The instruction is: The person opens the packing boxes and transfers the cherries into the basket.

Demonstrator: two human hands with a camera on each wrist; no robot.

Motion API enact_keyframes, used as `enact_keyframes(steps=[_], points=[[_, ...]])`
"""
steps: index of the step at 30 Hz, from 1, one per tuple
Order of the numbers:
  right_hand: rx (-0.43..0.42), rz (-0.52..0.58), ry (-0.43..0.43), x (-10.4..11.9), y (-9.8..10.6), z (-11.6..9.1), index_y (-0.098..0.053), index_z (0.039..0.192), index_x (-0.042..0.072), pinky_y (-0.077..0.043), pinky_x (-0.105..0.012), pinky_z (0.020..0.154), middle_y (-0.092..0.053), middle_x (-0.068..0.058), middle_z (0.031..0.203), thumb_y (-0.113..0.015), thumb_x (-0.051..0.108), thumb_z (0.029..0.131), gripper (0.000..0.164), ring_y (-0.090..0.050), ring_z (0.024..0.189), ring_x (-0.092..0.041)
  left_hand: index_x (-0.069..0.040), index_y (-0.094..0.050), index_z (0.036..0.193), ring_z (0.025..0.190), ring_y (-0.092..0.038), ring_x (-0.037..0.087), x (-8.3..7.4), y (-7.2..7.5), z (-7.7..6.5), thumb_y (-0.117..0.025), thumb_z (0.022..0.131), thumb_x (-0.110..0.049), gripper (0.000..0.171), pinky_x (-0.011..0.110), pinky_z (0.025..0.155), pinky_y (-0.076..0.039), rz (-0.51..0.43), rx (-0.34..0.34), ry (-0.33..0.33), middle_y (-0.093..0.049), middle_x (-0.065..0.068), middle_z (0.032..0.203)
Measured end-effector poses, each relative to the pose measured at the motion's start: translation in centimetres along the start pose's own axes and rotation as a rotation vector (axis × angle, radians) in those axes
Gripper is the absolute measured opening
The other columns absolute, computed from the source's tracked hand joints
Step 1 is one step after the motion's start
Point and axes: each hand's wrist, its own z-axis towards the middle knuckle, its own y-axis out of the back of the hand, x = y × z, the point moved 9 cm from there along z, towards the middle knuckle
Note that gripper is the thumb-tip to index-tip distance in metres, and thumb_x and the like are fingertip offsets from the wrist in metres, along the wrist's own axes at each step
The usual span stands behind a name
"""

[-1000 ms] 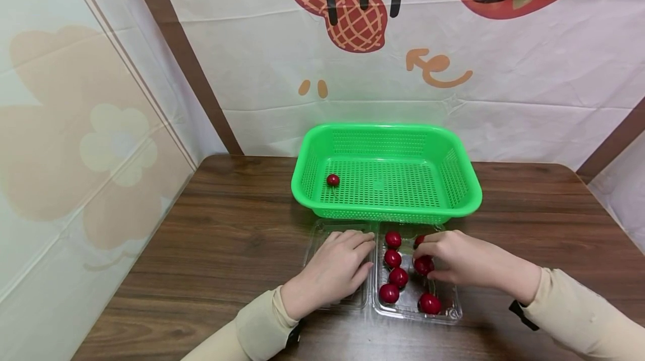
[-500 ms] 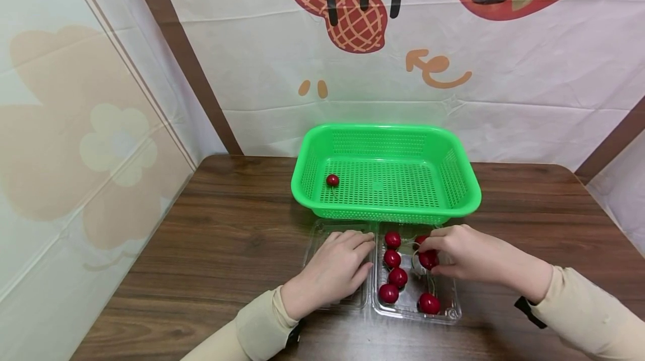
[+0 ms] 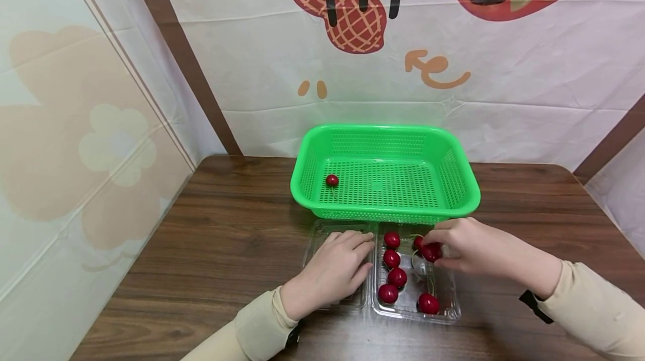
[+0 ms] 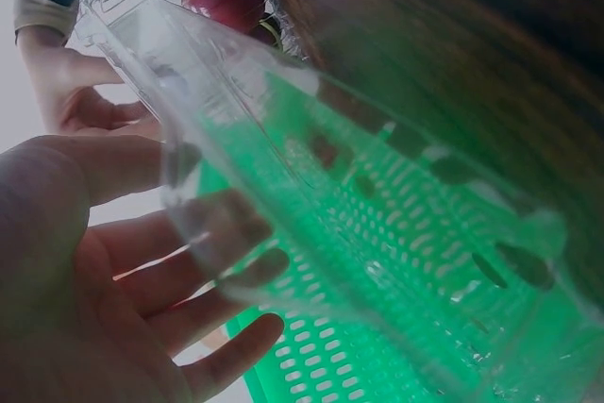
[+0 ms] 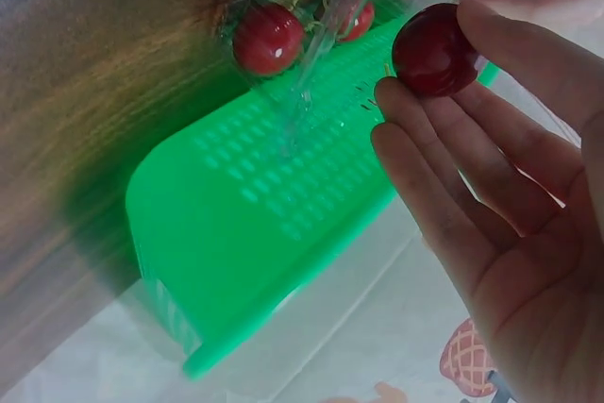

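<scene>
My right hand (image 3: 473, 243) pinches a dark red cherry (image 3: 431, 252) between thumb and fingertips, just above the right half of a clear plastic clamshell box (image 3: 410, 312). The right wrist view shows this cherry (image 5: 436, 51) close up. Several cherries with thin stems lie in that half: a column along its left side, one cherry (image 3: 428, 303) at front right, and another (image 3: 417, 242) partly hidden behind my right fingers. My left hand (image 3: 332, 268) rests on the box's open left half, the lid (image 3: 313, 240), its fingers loosely extended. In the left wrist view they show behind clear plastic.
A green perforated basket (image 3: 385, 211) stands directly behind the box. Inside it, one cherry (image 3: 332, 181) lies at the left. The dark wooden table (image 3: 227, 238) runs back to a white printed cloth (image 3: 262, 70).
My right hand has moved back and to the right with the pinched cherry, away from its spot in the middle of the box. The left hand has stayed in place.
</scene>
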Motion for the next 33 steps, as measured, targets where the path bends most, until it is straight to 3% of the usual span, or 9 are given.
enact_keyframes(steps=[10,33], points=[[-0.069,-0.058,0.061,0.5,1.5,0.2,-0.068,0.088,0.011,-0.05,-0.024,0.056,-0.061,0.007,0.08,-0.08,0.013,0.061,0.029,-0.051,0.068,-0.002,-0.008,-0.065,0.113,0.113,-0.051,0.019,0.0,0.0,-0.1,-0.056,0.087,-0.03,0.035,0.036,0.088,-0.045,-0.001,0.0,0.002,-0.061,0.005,0.122],[-0.129,-0.08,0.104,0.1,3.7,0.7,-0.066,0.087,0.01,-0.05,-0.021,0.052,-0.06,0.006,0.076,-0.079,0.008,0.06,0.03,-0.053,0.067,-0.001,-0.007,-0.066,0.112,0.112,-0.052,0.02,0.0,0.0,-0.1,-0.056,0.087,-0.03,0.035,0.036,0.087,-0.045,-0.005,-0.021,-0.013,-0.062,0.006,0.122]])
